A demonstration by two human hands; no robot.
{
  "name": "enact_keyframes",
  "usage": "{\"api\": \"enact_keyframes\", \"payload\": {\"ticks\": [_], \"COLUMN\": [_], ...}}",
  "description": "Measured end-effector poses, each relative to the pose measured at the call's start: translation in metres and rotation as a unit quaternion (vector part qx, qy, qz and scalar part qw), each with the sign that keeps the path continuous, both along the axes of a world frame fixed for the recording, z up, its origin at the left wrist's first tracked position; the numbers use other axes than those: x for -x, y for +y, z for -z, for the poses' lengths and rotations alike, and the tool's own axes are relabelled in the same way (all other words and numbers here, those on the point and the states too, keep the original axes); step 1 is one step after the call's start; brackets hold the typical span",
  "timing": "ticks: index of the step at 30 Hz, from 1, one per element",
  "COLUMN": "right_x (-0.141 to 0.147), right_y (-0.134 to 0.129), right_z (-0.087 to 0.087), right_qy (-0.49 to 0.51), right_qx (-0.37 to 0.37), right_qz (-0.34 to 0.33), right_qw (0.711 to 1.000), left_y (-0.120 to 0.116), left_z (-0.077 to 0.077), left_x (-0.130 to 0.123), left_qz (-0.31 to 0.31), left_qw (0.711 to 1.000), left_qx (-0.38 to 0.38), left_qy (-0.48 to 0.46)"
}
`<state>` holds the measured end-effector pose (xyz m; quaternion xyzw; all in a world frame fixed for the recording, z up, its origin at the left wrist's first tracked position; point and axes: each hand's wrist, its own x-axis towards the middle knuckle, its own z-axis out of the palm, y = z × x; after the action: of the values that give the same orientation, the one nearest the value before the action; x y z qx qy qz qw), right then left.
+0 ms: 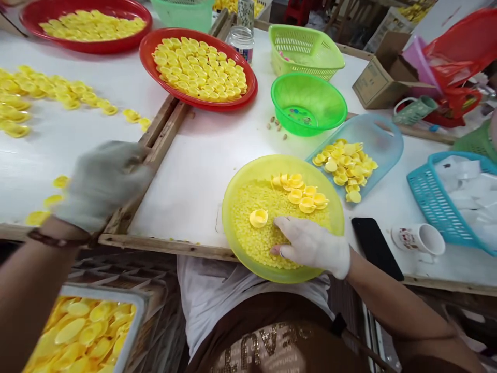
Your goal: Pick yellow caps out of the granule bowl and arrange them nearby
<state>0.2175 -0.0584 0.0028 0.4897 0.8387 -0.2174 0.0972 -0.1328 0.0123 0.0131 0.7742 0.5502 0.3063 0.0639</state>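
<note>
My right hand (pixel 312 243), in a white glove with bare fingertips, rests in a yellow basin (pixel 334 207). Its thumb and fingers are apart, the tips touching small yellow pellets (pixel 248 207), and no cup shows between them. One small yellow cup-shaped piece (pixel 259 218) sits on the pellets just beyond the fingers. A cluster of similar cup pieces (pixel 306 194) lies at the basin's far side. My left hand (pixel 104 184), also gloved, is smeared by motion above the table near the wooden divider (pixel 163 140); its fingers cannot be made out.
Red trays (pixel 250 96) of yellow cups stand at the back. A green bowl (pixel 308 103) and a blue board (pixel 382 142) with cups lie beyond the basin. At right are a phone (pixel 376 248), a mug (pixel 417 239) and a blue basket (pixel 427 191). A bin of yellow pieces (pixel 85 331) stands below left.
</note>
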Motion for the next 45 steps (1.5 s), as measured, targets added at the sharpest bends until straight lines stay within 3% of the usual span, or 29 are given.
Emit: {"api": "enact_keyframes", "payload": {"ticks": [5,7,10,13,17,21,25,28,34,38,41,45], "right_x": [-0.007,-0.011,-0.006,0.007,0.009,-0.003,-0.006,-0.007,0.002,0.004,-0.006,-0.016], "right_y": [0.013,0.016,0.019,0.024,0.024,0.012,0.001,0.004,0.016,0.019,0.014,-0.004], "right_z": [0.002,-0.002,-0.011,-0.019,-0.021,-0.009,0.004,0.002,-0.021,-0.027,-0.019,0.005], "right_qy": [0.120,0.175,0.241,0.273,0.243,0.114,0.026,0.081,0.247,0.258,0.183,0.037], "right_qx": [0.052,0.049,-0.007,-0.072,-0.100,-0.059,-0.008,-0.022,-0.108,-0.147,-0.138,-0.058], "right_qz": [0.003,0.002,0.004,-0.006,-0.016,0.004,-0.042,-0.054,-0.040,-0.024,-0.011,-0.051], "right_qw": [0.991,0.983,0.971,0.959,0.965,0.992,0.999,0.995,0.962,0.955,0.973,0.996], "left_y": [-0.036,-0.046,-0.049,-0.049,-0.051,-0.054,-0.054,-0.054,-0.057,-0.057,-0.057,-0.061], "left_z": [0.009,0.015,0.019,0.020,0.023,0.026,0.028,0.028,0.027,0.030,0.033,0.032], "left_x": [-0.089,-0.119,-0.138,-0.138,-0.137,-0.137,-0.134,-0.132,-0.132,-0.131,-0.130,-0.128], "left_qz": [0.154,0.160,0.145,0.140,0.137,0.129,0.136,0.149,0.160,0.161,0.164,0.150], "left_qw": [0.986,0.980,0.977,0.979,0.983,0.986,0.988,0.987,0.985,0.985,0.986,0.987], "left_qx": [0.053,0.062,0.076,0.081,0.069,0.065,0.053,0.041,0.041,0.037,0.033,0.021], "left_qy": [0.040,0.101,0.140,0.127,0.105,0.084,0.055,0.036,0.056,0.039,0.011,-0.049]}}
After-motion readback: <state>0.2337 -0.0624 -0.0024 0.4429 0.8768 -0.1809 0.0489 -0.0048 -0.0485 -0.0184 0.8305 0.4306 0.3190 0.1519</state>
